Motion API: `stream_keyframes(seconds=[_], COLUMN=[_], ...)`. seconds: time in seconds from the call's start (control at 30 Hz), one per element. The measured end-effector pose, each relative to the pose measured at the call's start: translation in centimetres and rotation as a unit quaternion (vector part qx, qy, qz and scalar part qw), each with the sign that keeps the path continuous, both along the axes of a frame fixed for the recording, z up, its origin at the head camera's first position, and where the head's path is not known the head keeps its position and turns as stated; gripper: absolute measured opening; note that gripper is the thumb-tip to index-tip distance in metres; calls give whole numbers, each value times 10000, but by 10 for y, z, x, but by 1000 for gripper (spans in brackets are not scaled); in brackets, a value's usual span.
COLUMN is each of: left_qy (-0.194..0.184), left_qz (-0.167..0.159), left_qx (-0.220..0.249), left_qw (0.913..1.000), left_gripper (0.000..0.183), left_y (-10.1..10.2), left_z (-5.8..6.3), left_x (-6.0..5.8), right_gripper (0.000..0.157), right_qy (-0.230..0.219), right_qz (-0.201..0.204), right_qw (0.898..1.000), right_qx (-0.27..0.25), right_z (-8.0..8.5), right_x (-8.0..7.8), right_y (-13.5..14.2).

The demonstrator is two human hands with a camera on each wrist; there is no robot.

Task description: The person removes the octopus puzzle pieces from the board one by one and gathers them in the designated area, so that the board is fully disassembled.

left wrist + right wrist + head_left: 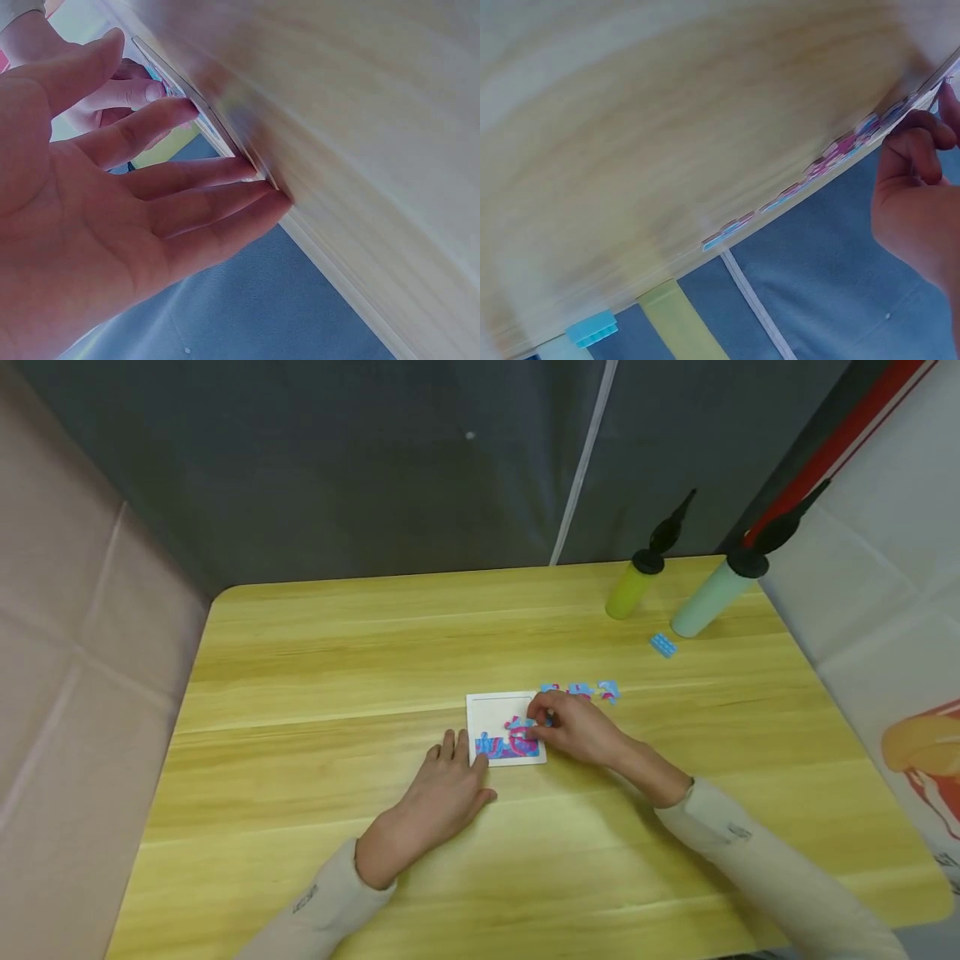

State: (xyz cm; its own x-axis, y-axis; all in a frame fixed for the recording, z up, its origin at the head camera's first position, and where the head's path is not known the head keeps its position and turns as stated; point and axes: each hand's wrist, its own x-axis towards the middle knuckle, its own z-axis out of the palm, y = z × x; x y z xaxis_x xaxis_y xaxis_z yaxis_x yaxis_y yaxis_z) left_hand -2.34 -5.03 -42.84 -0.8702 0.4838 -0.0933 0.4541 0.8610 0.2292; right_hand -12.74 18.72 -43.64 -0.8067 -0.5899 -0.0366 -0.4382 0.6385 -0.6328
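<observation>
A small square jigsaw board (495,706) with a white frame lies on the table. Blue, pink and purple pieces (491,747) fill its lower part. My left hand (446,789) rests at the board's lower left edge, palm down in the head view, its fingers fairly straight and fingertips touching the frame. Over the board's right side, my right hand (577,727) has curled fingers, with thumb and index at a blue and pink puzzle piece (516,724). The fingers partly hide this piece. In the right wrist view, a fingertip of that hand (922,165) reaches the board.
Several loose puzzle pieces (609,691) lie in a row just beyond the right hand. Farther back right are a blue toy brick (663,645), a yellow-green cylinder (628,591) and a mint cylinder (708,602) with black tops. A dark curtain (337,485) hangs behind the table (300,652).
</observation>
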Motion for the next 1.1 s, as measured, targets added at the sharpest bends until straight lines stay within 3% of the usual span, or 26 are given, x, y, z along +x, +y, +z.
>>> stream_keyframes(seconds=[0.53, 1.1], left_qy=[5, 71], left_qz=[-58, -32], left_qx=[-86, -49], left_qw=[9999, 10000], left_gripper=[50, 49], left_y=[1, 0], left_z=[-2, -2], left_x=[0, -1], right_gripper=[5, 11], right_qy=[-819, -956], right_qz=[-318, -705], right_qw=[9932, 9889], right_qx=[-766, -888], right_z=[5, 7], right_x=[-4, -9], right_y=[14, 41])
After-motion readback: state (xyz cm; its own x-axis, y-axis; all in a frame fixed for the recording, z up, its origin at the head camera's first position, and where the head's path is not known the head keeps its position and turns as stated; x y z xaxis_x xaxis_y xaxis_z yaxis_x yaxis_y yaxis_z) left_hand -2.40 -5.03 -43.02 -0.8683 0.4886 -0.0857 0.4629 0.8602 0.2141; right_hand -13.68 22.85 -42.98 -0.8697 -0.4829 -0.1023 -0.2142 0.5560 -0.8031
